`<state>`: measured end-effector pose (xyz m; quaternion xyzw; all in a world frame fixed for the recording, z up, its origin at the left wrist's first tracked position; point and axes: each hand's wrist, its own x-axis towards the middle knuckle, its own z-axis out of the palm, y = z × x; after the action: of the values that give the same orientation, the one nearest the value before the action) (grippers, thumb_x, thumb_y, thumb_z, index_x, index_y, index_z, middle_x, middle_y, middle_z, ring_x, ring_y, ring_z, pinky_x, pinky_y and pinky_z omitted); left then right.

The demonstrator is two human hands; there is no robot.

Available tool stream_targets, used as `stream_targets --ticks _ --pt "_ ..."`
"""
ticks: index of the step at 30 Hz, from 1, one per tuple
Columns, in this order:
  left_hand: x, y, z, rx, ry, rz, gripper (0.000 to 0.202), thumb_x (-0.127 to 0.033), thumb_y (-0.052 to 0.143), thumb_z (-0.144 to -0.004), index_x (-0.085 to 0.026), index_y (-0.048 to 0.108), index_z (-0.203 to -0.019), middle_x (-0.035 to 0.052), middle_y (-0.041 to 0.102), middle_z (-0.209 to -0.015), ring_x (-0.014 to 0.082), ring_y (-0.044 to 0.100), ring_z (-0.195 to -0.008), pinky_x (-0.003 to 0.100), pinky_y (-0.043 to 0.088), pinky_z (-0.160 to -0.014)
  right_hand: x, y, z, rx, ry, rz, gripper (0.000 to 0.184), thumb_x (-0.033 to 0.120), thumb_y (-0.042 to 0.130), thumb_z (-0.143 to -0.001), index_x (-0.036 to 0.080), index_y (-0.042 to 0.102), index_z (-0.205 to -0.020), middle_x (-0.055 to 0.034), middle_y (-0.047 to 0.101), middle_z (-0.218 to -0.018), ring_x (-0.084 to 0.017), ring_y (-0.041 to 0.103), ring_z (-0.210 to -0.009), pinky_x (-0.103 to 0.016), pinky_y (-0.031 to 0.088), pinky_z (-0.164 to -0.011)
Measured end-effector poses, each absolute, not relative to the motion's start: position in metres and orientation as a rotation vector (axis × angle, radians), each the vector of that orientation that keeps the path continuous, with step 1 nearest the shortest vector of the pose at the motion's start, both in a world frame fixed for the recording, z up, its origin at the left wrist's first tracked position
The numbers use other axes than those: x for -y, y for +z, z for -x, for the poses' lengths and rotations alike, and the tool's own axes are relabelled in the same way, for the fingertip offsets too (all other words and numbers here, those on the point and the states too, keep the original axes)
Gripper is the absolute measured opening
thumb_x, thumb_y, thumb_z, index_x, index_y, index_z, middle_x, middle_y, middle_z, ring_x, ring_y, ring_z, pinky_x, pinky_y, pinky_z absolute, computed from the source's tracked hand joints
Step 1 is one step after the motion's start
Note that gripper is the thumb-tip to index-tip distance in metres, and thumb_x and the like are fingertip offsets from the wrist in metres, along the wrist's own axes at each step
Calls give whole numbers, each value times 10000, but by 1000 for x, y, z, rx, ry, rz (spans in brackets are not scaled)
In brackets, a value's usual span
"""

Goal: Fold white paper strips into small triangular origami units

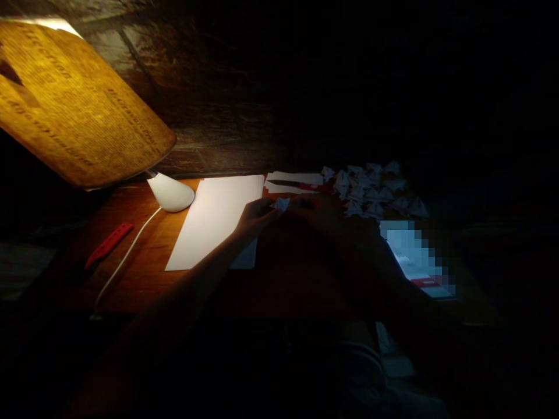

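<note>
My left hand (255,215) pinches one side of a small folded white paper piece (280,204), just beyond the right edge of a stack of white paper sheets (218,221). On the piece's other side my right hand (315,208) is closed in, its fingers dim but apparently gripping the same paper. The piece has pointed corners, like a little origami figure. Behind my hands lies a knife (301,185) with a dark blade and red handle, resting across some smaller white paper (294,176). Several similar folded paper figures (360,192) are grouped to the right.
A lamp with a printed yellow shade (87,110) and white base (172,193) stands at left, its white cable (131,250) running forward. Near it lies a red-handled object (109,244). A lit screen (419,273) is at right on the wooden table (152,233). A wall rises behind.
</note>
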<state>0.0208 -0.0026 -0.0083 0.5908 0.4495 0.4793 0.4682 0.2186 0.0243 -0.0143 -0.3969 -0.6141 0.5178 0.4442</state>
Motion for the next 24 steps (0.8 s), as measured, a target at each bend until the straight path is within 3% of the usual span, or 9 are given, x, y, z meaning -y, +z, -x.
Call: stream_targets --ticks 9,13,19,24 --pt "6 -10 -19 -1245 1157 -1587 350 -467 839 -784 -165 693 -682 5 626 -626 114 513 -589 250 325 -540 -23 -11 -218 1507 1319 1015 311 490 853 -722 203 757 -791 -42 767 -825 -202 675 -792 -359 561 -771" --pt "7 -10 -19 -1221 1190 -1586 361 -483 851 -781 -178 691 -674 6 613 -619 122 503 -582 260 330 -538 -22 -12 -219 1541 1324 1007 337 517 828 -730 198 772 -821 -58 774 -854 -204 674 -792 -348 543 -745" --pt "7 -9 -19 -1192 1179 -1630 410 -492 861 -774 -197 631 -605 -18 516 -563 116 420 -559 269 247 -514 -22 -11 -220 1626 1256 1024 324 515 823 -735 198 761 -767 -47 761 -810 -199 655 -762 -331 525 -710" --pt "8 -7 -18 -1191 1147 -1663 391 -443 819 -771 -201 579 -579 -26 488 -582 127 421 -608 279 259 -557 -20 -10 -218 1661 1185 1020 331 519 809 -749 207 719 -686 -39 728 -752 -191 625 -717 -324 499 -670"
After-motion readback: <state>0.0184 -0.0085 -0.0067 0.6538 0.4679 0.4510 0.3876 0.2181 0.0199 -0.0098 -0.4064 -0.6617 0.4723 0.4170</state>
